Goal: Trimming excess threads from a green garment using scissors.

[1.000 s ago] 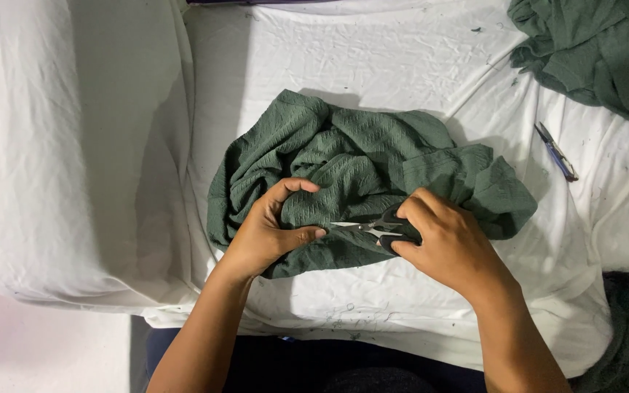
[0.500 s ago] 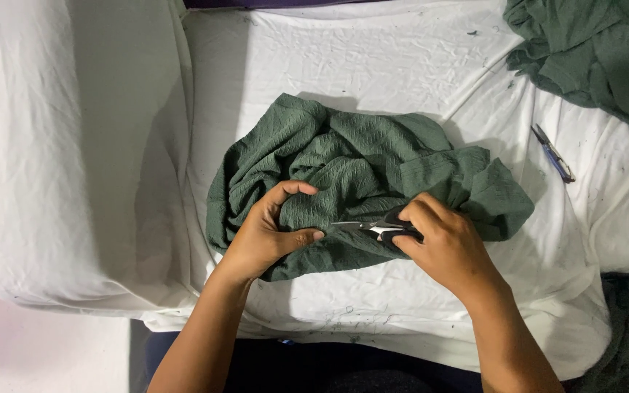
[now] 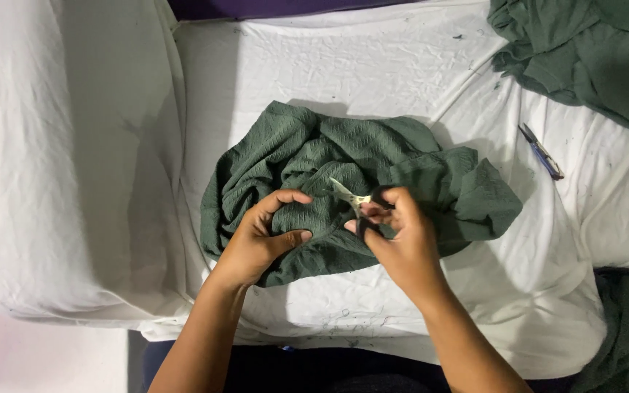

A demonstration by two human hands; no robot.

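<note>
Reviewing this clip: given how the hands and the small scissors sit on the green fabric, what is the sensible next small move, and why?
Probably bring the scissors down to the fold pinched by the left hand. The right hand holds them tilted up, blades off the green knit fabric, while the left grips a bunched edge.

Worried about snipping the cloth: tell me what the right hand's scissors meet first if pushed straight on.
Likely the bunched dark green textured knit fabric, just beyond the small pale scissors in the right hand; depth is unclear.
</note>
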